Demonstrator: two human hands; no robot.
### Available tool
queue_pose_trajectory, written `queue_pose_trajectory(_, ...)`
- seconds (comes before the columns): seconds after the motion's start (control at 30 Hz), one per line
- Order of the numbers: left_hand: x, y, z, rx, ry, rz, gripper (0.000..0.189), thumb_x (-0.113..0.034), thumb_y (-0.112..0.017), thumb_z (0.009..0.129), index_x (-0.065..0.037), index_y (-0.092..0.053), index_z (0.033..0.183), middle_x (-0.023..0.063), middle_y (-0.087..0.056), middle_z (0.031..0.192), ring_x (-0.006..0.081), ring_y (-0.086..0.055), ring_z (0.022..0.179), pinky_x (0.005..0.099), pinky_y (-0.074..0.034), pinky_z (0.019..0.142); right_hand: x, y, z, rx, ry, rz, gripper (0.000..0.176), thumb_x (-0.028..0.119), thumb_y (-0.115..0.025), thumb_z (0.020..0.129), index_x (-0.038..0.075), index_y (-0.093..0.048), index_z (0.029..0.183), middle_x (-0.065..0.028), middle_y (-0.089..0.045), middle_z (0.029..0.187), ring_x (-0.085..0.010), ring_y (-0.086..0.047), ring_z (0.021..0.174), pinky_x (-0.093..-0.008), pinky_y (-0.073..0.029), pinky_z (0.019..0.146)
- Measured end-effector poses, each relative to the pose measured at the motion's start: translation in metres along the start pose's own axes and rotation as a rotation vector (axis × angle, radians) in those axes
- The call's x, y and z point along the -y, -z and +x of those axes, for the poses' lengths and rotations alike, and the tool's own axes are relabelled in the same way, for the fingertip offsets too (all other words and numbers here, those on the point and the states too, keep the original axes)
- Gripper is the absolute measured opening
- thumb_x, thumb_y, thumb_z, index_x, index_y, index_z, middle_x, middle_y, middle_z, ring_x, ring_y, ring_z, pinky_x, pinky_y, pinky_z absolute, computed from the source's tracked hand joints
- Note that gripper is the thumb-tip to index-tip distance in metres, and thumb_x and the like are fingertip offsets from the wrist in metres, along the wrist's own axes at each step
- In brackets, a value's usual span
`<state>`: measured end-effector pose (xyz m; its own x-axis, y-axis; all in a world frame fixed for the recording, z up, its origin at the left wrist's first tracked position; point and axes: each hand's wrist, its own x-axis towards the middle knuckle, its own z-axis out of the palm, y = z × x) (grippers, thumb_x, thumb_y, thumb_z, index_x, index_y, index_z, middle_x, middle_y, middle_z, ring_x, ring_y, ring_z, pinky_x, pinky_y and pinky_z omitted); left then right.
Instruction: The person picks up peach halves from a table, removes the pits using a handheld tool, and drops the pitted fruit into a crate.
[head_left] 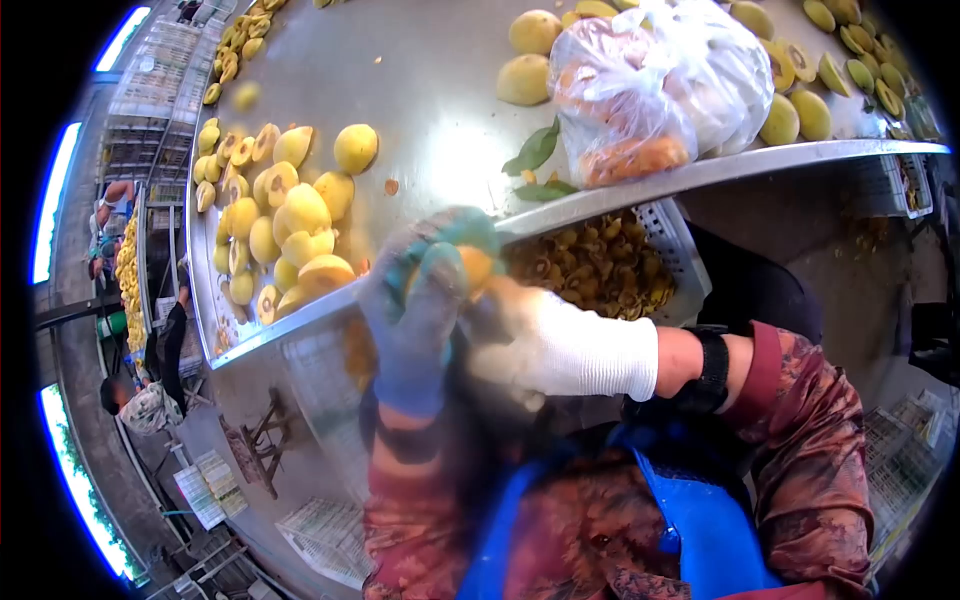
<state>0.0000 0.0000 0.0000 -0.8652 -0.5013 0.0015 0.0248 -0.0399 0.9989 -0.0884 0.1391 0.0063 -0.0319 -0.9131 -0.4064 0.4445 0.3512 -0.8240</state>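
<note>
In the head view, my left hand (425, 295), in a grey and teal glove, is wrapped round a yellow peach (474, 268) above the near edge of the metal table (440, 90). Against the peach's right side is my right hand (530, 340), in a white knitted glove with its fingers closed. Whatever the right hand holds is hidden and blurred. Yellow peaches (305, 208), some whole and some halved, are heaped on the table to the left of my hands.
A clear plastic bag (640, 95) with orange-coloured contents lies on the table beside green leaves (535, 148). Below the edge stands a crate (680, 245) of brown peach scraps (600, 265). A person (148, 405) and stacked crates (155, 80) appear at far left.
</note>
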Motion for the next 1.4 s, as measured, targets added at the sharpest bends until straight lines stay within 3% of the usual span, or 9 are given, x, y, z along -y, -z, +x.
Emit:
queue_pose_trajectory(0.2, -0.013, 0.005, -0.004, -0.021, 0.209, 0.117, 0.037, -0.025, -0.071, 0.084, -0.001, -0.059, 0.11, 0.0073, -0.066, 0.099, 0.0154, -0.062, 0.091, 0.0304, -0.051, 0.085, -0.019, -0.004, 0.003, 0.039, 0.062, 0.133, 0.049, 0.018, -0.057, 0.09, 0.009, -0.038, 0.134, -0.0037, -0.055, 0.064, -0.0123, -0.054, 0.05, -0.029, -0.047, 0.043)
queue_pose_trajectory(0.23, -0.013, 0.005, -0.004, -0.014, 0.252, 0.035, 0.035, -0.026, -0.07, 0.085, 0.0, -0.061, 0.107, 0.0082, -0.067, 0.098, 0.0164, -0.063, 0.087, 0.0317, -0.052, 0.082, 0.004, -0.008, -0.013, 0.057, 0.014, 0.304, 0.011, 0.012, -0.057, 0.091, 0.005, -0.054, 0.098, 0.0003, -0.052, 0.064, -0.0086, -0.05, 0.05, -0.0236, -0.04, 0.042)
queue_pose_trajectory(0.3, -0.03, -0.004, -0.001, -0.005, 0.323, -0.027, 0.037, -0.028, -0.072, 0.084, 0.0, -0.062, 0.106, 0.0093, -0.067, 0.096, 0.018, -0.064, 0.086, 0.0326, -0.053, 0.081, 0.018, -0.007, -0.017, 0.127, 0.021, 0.25, 0.015, 0.017, -0.054, 0.093, 0.008, -0.05, 0.083, 0.0014, -0.045, 0.055, -0.0076, -0.047, 0.048, -0.0221, -0.039, 0.044)
queue_pose_trajectory(0.33, -0.019, 0.001, -0.001, -0.006, 0.178, 0.061, 0.038, -0.028, -0.073, 0.083, 0.001, -0.061, 0.106, 0.0104, -0.067, 0.097, 0.0197, -0.064, 0.087, 0.0336, -0.053, 0.082, 0.017, -0.007, -0.018, 0.115, 0.063, 0.317, 0.017, 0.019, -0.053, 0.094, 0.009, -0.049, 0.081, 0.0016, -0.045, 0.054, -0.0074, -0.046, 0.046, -0.022, -0.037, 0.042)
queue_pose_trajectory(0.37, -0.025, -0.013, 0.001, 0.023, -0.025, -0.044, 0.037, -0.026, -0.074, 0.083, 0.001, -0.061, 0.106, 0.012, -0.067, 0.1, 0.0208, -0.064, 0.088, 0.0345, -0.053, 0.082, 0.013, -0.004, -0.01, 0.147, 0.011, 0.364, 0.033, 0.012, -0.059, 0.088, 0.007, -0.044, 0.116, 0.001, -0.048, 0.063, -0.0062, -0.044, 0.043, -0.0229, -0.039, 0.038)
queue_pose_trajectory(0.53, -0.024, 0.006, -0.007, 0.102, 0.093, 0.31, 0.026, -0.008, -0.065, 0.09, -0.001, -0.063, 0.115, 0.0083, -0.067, 0.106, 0.0166, -0.061, 0.096, 0.0282, -0.05, 0.087, -0.009, -0.007, 0.004, 0.046, -0.032, 0.192, 0.033, 0.01, -0.058, 0.086, 0.005, -0.04, 0.114, -0.0004, -0.045, 0.055, -0.0098, -0.047, 0.041, -0.0251, -0.038, 0.036)
queue_pose_trajectory(1.0, -0.024, 0.006, -0.01, 0.264, 0.075, 0.148, 0.022, -0.005, -0.061, 0.086, 0.004, -0.063, 0.106, 0.0122, -0.067, 0.101, 0.0189, -0.063, 0.088, 0.0298, -0.051, 0.079, 0.002, -0.022, -0.024, 0.071, 0.027, 0.306, 0.018, 0.009, -0.062, 0.087, 0.007, -0.055, 0.071, 0.0022, -0.048, 0.053, -0.0078, -0.046, 0.044, -0.0223, -0.037, 0.039)
queue_pose_trajectory(1.2, -0.04, 0.001, -0.011, 0.235, -0.398, 0.611, 0.024, -0.006, -0.063, 0.086, 0.004, -0.064, 0.107, 0.0134, -0.069, 0.1, 0.0201, -0.065, 0.085, 0.0317, -0.053, 0.077, 0.006, -0.019, -0.026, 0.317, -0.034, 0.528, 0.028, 0.008, -0.059, 0.089, 0.006, -0.053, 0.062, -0.0001, -0.047, 0.051, -0.0099, -0.045, 0.042, -0.0228, -0.036, 0.039)
queue_pose_trajectory(1.4, -0.033, 0.001, -0.012, 0.259, -0.048, 0.18, 0.024, -0.006, -0.063, 0.085, 0.005, -0.064, 0.106, 0.013, -0.069, 0.098, 0.0201, -0.065, 0.085, 0.0312, -0.053, 0.079, 0.001, -0.022, -0.022, 0.097, 0.034, 0.196, 0.028, 0.008, -0.059, 0.088, 0.005, -0.053, 0.061, -0.002, -0.05, 0.052, -0.0107, -0.048, 0.043, -0.0237, -0.036, 0.039)
